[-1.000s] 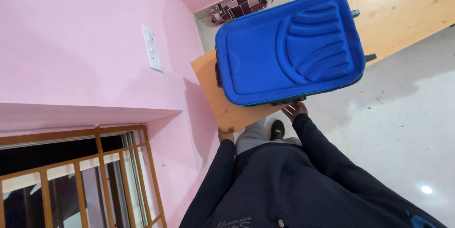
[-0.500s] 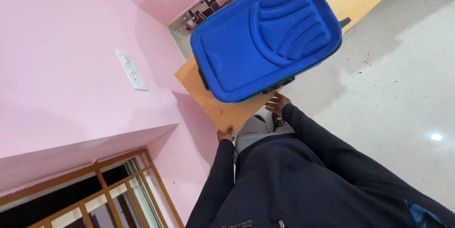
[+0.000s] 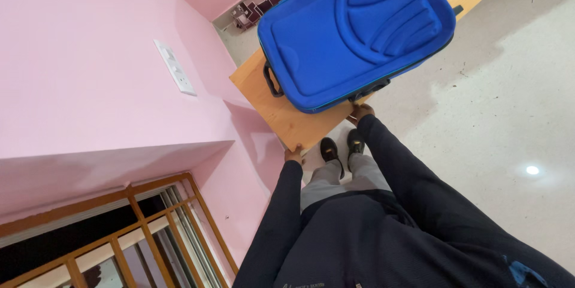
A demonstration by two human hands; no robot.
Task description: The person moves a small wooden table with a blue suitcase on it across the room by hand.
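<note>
On the light wooden bench [image 3: 281,114], a padded blue suitcase [image 3: 353,30] is lying, now shifted; left hand [image 3: 293,155] gripping the bench's corner, right hand [image 3: 361,111] fingers hidden beneath the suitcase's edge.

Blue suitcase [image 3: 356,33] cut off by the top edge, far end not seen. Desk [image 3: 287,117] mostly covered by the suitcase, its far part cut off at the top edge. Fingers of the left hand [image 3: 293,155] hidden under the desk edge. Right hand [image 3: 361,112] partly hidden beneath the suitcase's near side; its grip cannot be told.
</note>
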